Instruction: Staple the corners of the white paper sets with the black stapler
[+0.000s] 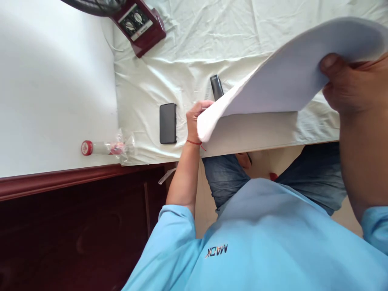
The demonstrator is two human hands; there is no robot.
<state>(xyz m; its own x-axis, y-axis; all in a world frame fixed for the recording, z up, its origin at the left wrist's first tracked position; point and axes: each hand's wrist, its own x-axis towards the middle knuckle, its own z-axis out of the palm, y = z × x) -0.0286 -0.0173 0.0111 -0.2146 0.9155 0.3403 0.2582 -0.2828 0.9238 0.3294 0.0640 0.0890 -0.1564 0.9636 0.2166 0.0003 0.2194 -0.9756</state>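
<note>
A large white stack of paper (273,87) is lifted and bent in a curve above the cloth-covered table. My right hand (351,83) grips its right side, thumb pressed on the near face and the other fingers out of sight behind. At the paper's left end, my left hand (195,115) is closed at the edge, with most of its fingers hidden by the paper. A black device (216,87), its kind unclear, lies just beyond the left hand, partly covered by the paper. Beneath the paper, a flat greyish board or sheet (257,131) lies along the table's front edge.
A black phone-like slab (167,123) lies left of my left hand. A maroon fan base (141,26) stands at the back left. On the white surface lies a red-capped tube (98,148) with clear plastic wrap. The pale cloth (197,44) is wrinkled.
</note>
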